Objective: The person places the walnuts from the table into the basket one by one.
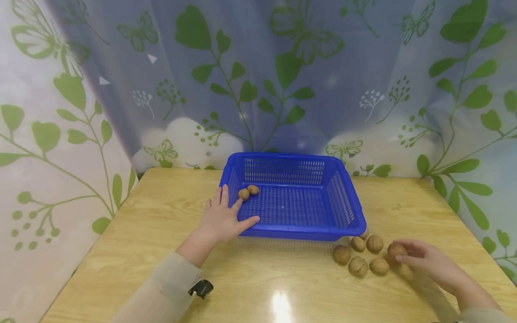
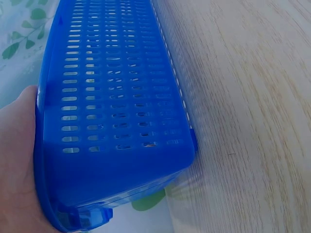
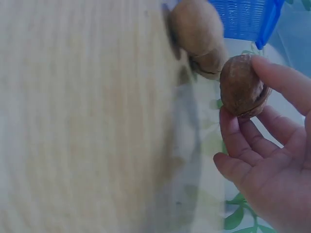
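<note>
A blue plastic basket (image 1: 288, 231) with slotted walls stands on the wooden table. My left hand (image 1: 221, 220) rests on its front left corner, fingers spread and straight, thumb along the front rim. In the left wrist view part of that hand (image 2: 17, 160) shows beside the rim. Two walnuts (image 1: 244, 194) lie inside at the basket's left. To the right of the basket, my right hand (image 1: 438, 264) pinches a walnut (image 3: 240, 86) between thumb and fingertips. Several more walnuts (image 1: 374, 243) lie grouped between that hand and the basket's front right corner.
The light wooden table (image 1: 258, 287) ends at the back against a hanging curtain (image 1: 250, 80) printed with leaves and butterflies. Similar printed cloth hangs at both sides. A small black device (image 1: 201, 289) is strapped at the left sleeve's cuff.
</note>
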A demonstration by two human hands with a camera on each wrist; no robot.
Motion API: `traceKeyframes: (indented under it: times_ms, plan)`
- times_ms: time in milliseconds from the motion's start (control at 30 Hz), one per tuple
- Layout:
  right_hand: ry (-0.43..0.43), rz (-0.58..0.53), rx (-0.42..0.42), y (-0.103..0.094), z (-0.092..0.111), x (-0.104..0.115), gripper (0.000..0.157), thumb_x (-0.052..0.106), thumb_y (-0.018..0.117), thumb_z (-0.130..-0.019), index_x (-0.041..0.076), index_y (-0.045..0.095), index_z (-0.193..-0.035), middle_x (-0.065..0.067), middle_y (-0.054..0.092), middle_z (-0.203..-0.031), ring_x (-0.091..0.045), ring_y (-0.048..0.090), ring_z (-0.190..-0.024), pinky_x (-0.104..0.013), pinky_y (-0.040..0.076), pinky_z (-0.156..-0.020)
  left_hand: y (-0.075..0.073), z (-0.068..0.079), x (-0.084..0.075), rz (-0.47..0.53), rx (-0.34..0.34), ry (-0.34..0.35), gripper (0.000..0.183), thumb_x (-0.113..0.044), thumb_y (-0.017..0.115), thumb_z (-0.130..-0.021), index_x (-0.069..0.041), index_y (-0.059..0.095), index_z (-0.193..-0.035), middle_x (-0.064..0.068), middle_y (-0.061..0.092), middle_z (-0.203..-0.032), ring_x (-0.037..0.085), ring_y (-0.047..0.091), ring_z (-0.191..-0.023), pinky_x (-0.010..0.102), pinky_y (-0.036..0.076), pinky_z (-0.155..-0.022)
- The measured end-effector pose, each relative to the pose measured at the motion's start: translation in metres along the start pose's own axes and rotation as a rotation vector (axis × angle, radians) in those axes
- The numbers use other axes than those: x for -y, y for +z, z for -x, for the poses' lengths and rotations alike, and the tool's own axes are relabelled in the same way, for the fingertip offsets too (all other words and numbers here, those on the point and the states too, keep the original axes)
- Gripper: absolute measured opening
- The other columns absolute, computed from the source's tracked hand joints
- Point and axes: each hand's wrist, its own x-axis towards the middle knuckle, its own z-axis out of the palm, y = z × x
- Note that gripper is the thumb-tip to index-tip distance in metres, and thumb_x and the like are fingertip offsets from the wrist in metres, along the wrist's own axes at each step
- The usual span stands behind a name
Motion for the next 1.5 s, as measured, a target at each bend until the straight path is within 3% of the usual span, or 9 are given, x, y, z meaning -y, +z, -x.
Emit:
traceKeyframes:
  times_ms: [167, 333, 467, 767, 900, 1033, 1233, 1367, 1500]
  plan:
    - [0.020, 0.038, -0.017, -0.008, 0.003, 0.014, 0.056, 0.022, 0.053, -0.096, -0.010, 0.034, -0.137, -0.030, 0.043, -0.134, 0.002, 0.049, -0.108, -0.018, 0.042, -0.079, 0.001, 0.002, -0.002, 0.007, 0.005, 0.004, 0.090, -0.077, 0.027, -0.083, -0.014, 0.034, -0.146, 0.028, 0.001, -0.151, 0.041, -0.001, -0.139, 0.060, 0.012, -0.106]
    - [0.046, 0.098, -0.030, -0.019, 0.003, 0.039, 0.061, 0.030, 0.051, -0.097, -0.006, 0.030, -0.141, -0.030, 0.038, -0.138, -0.022, 0.050, -0.116, -0.044, 0.045, -0.086, 0.003, 0.002, -0.001, 0.012, -0.006, 0.003, 0.089, -0.077, 0.028, -0.083, -0.013, 0.034, -0.145, 0.028, 0.002, -0.151, 0.042, 0.000, -0.139, 0.060, 0.013, -0.105]
    - [0.027, 0.109, -0.048, -0.028, 0.000, 0.062, 0.062, 0.031, 0.050, -0.097, -0.005, 0.027, -0.143, -0.030, 0.035, -0.140, -0.021, 0.050, -0.115, -0.056, 0.041, -0.087, 0.003, 0.001, 0.001, 0.011, -0.020, 0.005, 0.090, -0.077, 0.027, -0.083, -0.013, 0.035, -0.145, 0.028, 0.002, -0.151, 0.041, 0.000, -0.139, 0.060, 0.013, -0.105]
    - [-0.020, 0.142, -0.104, -0.038, -0.004, 0.094, 0.063, 0.034, 0.052, -0.096, -0.001, 0.029, -0.143, -0.023, 0.040, -0.138, 0.018, 0.041, -0.098, -0.050, 0.042, -0.087, 0.003, -0.001, 0.002, 0.000, -0.002, -0.001, 0.093, -0.080, 0.023, -0.082, -0.014, 0.033, -0.146, 0.028, 0.001, -0.151, 0.041, 0.000, -0.139, 0.060, 0.012, -0.106]
    - [-0.014, 0.144, -0.087, -0.035, -0.007, 0.105, 0.065, 0.038, 0.053, -0.095, 0.002, 0.030, -0.144, -0.023, 0.041, -0.138, -0.011, 0.048, -0.116, -0.059, 0.037, -0.089, 0.002, 0.000, 0.001, 0.009, -0.011, 0.002, 0.093, -0.079, 0.023, -0.082, -0.013, 0.033, -0.146, 0.028, 0.001, -0.151, 0.041, -0.001, -0.139, 0.060, 0.012, -0.106]
    - [-0.045, 0.125, -0.062, -0.029, -0.015, 0.114, 0.063, 0.034, 0.053, -0.095, 0.001, 0.030, -0.144, -0.025, 0.039, -0.139, -0.043, 0.036, -0.125, -0.053, 0.038, -0.093, 0.000, 0.001, 0.000, 0.005, -0.007, -0.001, 0.092, -0.079, 0.025, -0.082, -0.013, 0.033, -0.146, 0.028, 0.001, -0.151, 0.041, -0.001, -0.139, 0.060, 0.012, -0.106]
    - [-0.096, 0.133, -0.075, -0.020, -0.030, 0.126, 0.060, 0.033, 0.056, -0.094, 0.001, 0.036, -0.141, -0.021, 0.045, -0.136, -0.037, 0.040, -0.125, -0.028, 0.043, -0.090, -0.002, 0.001, 0.000, 0.002, -0.004, 0.002, 0.091, -0.078, 0.026, -0.083, -0.012, 0.033, -0.146, 0.027, 0.001, -0.151, 0.040, -0.002, -0.139, 0.060, 0.013, -0.105]
    - [-0.110, 0.126, -0.065, -0.015, -0.040, 0.135, 0.061, 0.034, 0.058, -0.093, 0.001, 0.038, -0.140, -0.022, 0.046, -0.135, -0.038, 0.042, -0.123, -0.050, 0.039, -0.095, -0.002, 0.001, 0.000, 0.002, -0.009, 0.004, 0.091, -0.077, 0.026, -0.083, -0.012, 0.033, -0.146, 0.028, 0.002, -0.151, 0.041, -0.001, -0.139, 0.060, 0.013, -0.105]
    - [-0.130, 0.107, -0.052, -0.009, -0.052, 0.142, 0.061, 0.032, 0.060, -0.092, -0.003, 0.040, -0.137, -0.025, 0.047, -0.133, -0.040, 0.045, -0.121, -0.053, 0.038, -0.094, -0.003, 0.003, -0.002, 0.002, -0.008, 0.004, 0.090, -0.077, 0.027, -0.083, -0.013, 0.034, -0.146, 0.028, 0.003, -0.151, 0.041, 0.000, -0.139, 0.060, 0.014, -0.105]
